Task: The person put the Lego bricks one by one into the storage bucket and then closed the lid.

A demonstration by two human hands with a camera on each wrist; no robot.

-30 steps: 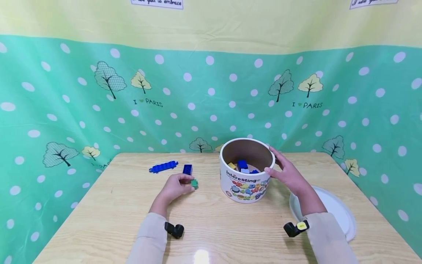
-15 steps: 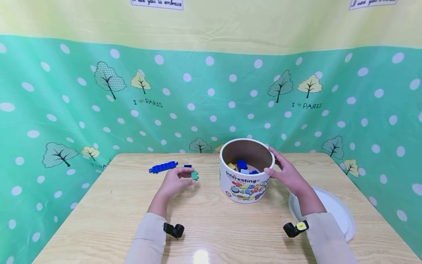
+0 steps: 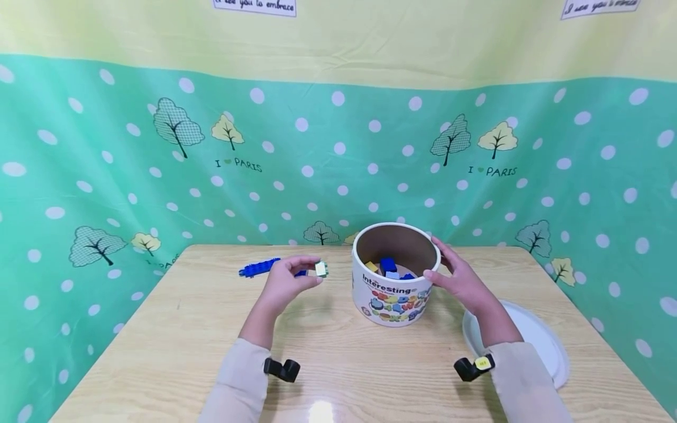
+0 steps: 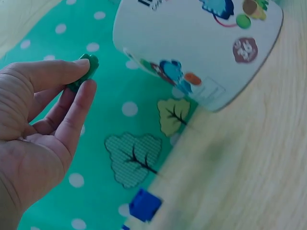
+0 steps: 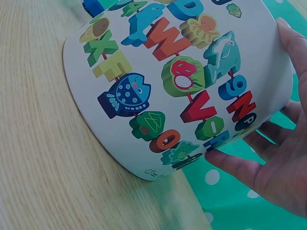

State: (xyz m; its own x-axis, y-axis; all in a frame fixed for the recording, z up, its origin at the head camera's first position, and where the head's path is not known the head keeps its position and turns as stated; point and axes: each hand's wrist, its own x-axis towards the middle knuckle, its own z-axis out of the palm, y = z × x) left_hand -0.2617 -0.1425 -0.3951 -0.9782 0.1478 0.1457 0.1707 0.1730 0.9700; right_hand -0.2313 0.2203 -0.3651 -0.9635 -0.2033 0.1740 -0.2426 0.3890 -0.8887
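Observation:
A small green building block (image 3: 321, 269) is pinched between the thumb and fingers of my left hand (image 3: 285, 286), raised over the table left of the tub. In the left wrist view the green block (image 4: 89, 69) is partly covered by the thumb. My right hand (image 3: 466, 286) holds the round white tub (image 3: 388, 305) by its right side, fingers spread along the outer wall and rim. Inside the open tub lie a yellow block (image 3: 372, 266) and several blue blocks (image 3: 388, 264). Printed letters and animals cover the tub's wall (image 5: 192, 96) in the right wrist view.
A long blue studded piece (image 3: 258, 268) lies at the back left of the table (image 3: 349, 364). Beside it is a blue block (image 4: 145, 205), mostly behind the left hand in the head view. The white lid (image 3: 539, 341) lies at the right, partly under the right forearm.
My left hand has lifted the green block from the table and turned it, moving up and slightly right toward the tub. The right hand and the tub stay in place.

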